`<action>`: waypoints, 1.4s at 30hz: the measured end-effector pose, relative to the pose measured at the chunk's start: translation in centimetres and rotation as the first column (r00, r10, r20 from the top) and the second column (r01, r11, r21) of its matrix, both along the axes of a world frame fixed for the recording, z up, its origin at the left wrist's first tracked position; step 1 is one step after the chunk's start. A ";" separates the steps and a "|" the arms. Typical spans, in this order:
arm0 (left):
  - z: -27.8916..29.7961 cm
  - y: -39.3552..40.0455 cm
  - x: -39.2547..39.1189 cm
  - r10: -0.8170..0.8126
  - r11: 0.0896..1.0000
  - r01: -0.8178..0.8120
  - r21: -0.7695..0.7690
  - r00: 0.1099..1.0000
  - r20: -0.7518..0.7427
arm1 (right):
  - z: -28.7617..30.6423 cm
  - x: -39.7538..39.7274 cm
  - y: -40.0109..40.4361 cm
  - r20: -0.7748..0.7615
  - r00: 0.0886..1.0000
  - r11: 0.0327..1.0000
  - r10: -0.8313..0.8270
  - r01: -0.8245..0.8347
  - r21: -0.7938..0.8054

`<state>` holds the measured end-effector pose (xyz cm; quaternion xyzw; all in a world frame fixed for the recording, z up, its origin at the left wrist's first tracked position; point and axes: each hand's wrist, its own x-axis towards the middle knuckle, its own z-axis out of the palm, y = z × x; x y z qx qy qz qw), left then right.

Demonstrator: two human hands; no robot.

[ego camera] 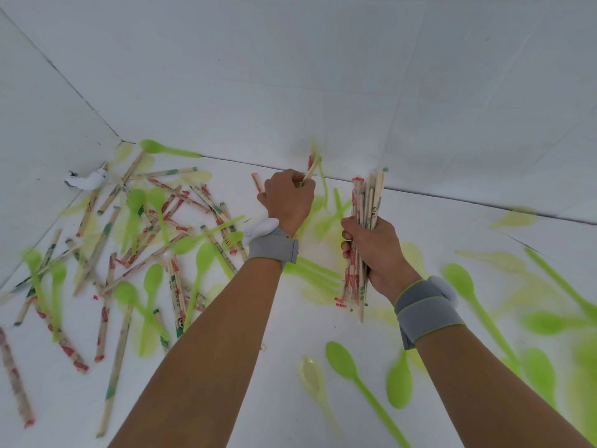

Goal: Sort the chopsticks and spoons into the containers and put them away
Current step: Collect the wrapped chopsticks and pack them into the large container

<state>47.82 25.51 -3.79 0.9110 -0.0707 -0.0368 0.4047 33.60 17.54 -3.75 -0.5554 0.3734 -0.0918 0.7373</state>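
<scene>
Ideally, the chopstick (310, 172) pinched in the left hand (288, 198) should be laid parallel into the bundle (363, 234), which is clenched upright in the right hand (374, 250). More chopsticks (142, 240) and spoons (349, 367) are scattered left of and below the bundle.

A white table (420, 240) is carrying a scatter of utensils and is meeting white walls along its far and left edges. Wrapped wooden chopsticks (106, 276) are lying criss-crossed in a loose pile across its left half, with green plastic spoons (151, 286) lying among and over them. A green fork (233, 238) is sitting at the pile's right edge. More green spoons (355, 379) are lying apart on the near right side, and a pale translucent spoon (315, 381) is resting just beside one. A crumpled white scrap (87, 180) is lying near the far left corner.
</scene>
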 end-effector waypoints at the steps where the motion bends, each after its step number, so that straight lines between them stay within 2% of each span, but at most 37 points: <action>1: 0.6 -0.1 -0.1 -0.020 0.999 0.021 -0.028 1.000 0.015 | 0.2 -0.1 0.0 0.002 1.000 1.000 -0.003 0.003 0.006; 10: 4.0 -0.5 -1.7 -0.148 0.920 0.159 -0.358 0.987 0.060 | 2.2 -1.5 -0.6 0.036 0.999 1.000 -0.016 0.016 -0.016; 13: 5.0 -0.1 -2.6 -0.079 0.911 0.133 -0.389 0.985 0.152 | 2.8 -2.0 -0.6 0.046 0.999 1.000 -0.019 0.020 -0.018; 17: 5.8 0.9 -2.9 0.018 0.919 0.063 -0.390 0.979 0.201 | 3.4 -2.6 -0.3 0.055 0.998 1.000 -0.021 0.022 -0.012; 19: 6.2 1.2 -3.3 0.000 0.915 0.061 -0.398 0.989 0.150 | 3.6 -2.6 -0.1 0.061 0.998 1.000 -0.023 0.023 -0.010; 23: 6.1 1.5 -5.8 -0.177 0.899 0.157 -0.410 0.984 -0.010 | 4.0 -2.8 0.4 0.100 0.994 0.997 -0.050 0.045 0.055; 26: 5.3 1.4 -8.7 -0.236 0.889 0.169 -0.425 0.965 -0.111 | 3.8 -3.2 0.8 0.134 0.988 0.991 -0.081 0.066 0.114; 29: 4.3 1.1 -11.4 -0.221 0.866 0.081 -0.493 0.947 -0.232 | 3.6 -3.8 0.9 0.126 0.984 0.982 -0.124 0.103 0.158; 33: 3.3 0.6 -12.9 -0.147 0.867 -0.017 -0.498 0.947 -0.287 | 2.9 -4.7 0.9 0.090 0.985 0.972 -0.145 0.125 0.201; 38: 3.2 0.4 -14.2 -0.084 0.835 -0.128 -0.535 0.931 -0.354 | 2.5 -5.1 1.3 0.115 0.977 0.934 -0.181 0.133 0.332; 42: 3.2 0.6 -14.6 -0.057 0.806 -0.205 -0.555 0.907 -0.418 | 2.6 -5.3 1.3 0.147 0.971 0.926 -0.187 0.124 0.357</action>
